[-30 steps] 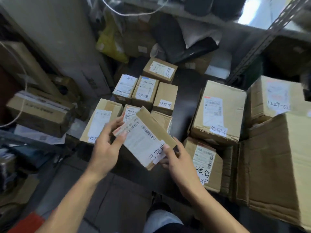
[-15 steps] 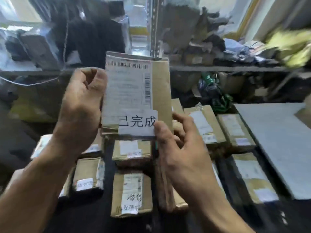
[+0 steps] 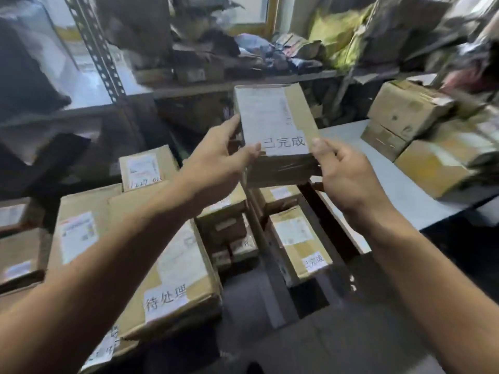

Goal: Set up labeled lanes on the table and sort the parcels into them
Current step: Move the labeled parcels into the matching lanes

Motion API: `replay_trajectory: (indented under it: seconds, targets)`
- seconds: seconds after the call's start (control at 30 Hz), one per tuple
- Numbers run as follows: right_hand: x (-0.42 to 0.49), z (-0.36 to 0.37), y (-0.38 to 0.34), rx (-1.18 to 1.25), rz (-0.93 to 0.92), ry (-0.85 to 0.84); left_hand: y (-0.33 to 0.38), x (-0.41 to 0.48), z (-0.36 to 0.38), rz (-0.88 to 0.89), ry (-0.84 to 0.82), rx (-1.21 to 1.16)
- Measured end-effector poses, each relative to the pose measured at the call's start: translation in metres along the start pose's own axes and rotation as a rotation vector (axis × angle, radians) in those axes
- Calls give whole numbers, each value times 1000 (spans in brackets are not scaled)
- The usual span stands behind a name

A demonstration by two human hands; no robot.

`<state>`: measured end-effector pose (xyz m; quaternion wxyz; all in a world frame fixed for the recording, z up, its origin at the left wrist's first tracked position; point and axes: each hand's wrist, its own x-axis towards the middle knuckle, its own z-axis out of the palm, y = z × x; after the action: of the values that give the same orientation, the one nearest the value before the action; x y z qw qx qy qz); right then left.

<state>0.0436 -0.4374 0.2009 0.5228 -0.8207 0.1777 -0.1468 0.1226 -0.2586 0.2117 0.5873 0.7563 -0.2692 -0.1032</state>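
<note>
**Item:** flat cardboard parcel (image 3: 272,117) with a white slip reading 已完成 (image 3: 286,143) on its near end.

**Location:** in the air between both hands. It sits above the lower parcels and just left of the grey bench (image 3: 391,190), and touches neither.

**Left grip** (image 3: 216,160): thumb on the top face at the near left corner, fingers along the left edge. It is gripping the parcel.

**Right grip** (image 3: 348,171): thumb at the slip's right corner, fingers curled beneath. It is gripping the parcel.

**Risks, as I judge them:**
1. Both grips sit at the near end, so the far end hangs unsupported. If either pinch loosens, I expect the parcel to tip forward and drop onto the boxes below or into the dark gap beside the bench.
2. The right thumb is on the slip's edge. A dragging release could lift or crease it, and the parcel would lose its sort mark.
3. A large box marked 待处理 (image 3: 166,300) lies low left, and a small box marked 已完成 (image 3: 297,244) lies below. Setting the parcel down on the wrong side would mix the lanes.
4. Stacked cartons (image 3: 407,112) crowd the far end of the bench. I see no lane labels on the bench, so I cannot confirm where the parcel should go.
</note>
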Motion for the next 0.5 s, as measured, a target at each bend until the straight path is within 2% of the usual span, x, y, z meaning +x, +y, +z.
replay_trajectory:
  seconds: [0.3,0.5]
  targets:
    - [12,-25,87,-63,136,-30,-45,8,88,-224,28,190]
    - [7,-28,160,-236,342,-177,-111,-9,154,-434,-66,187]
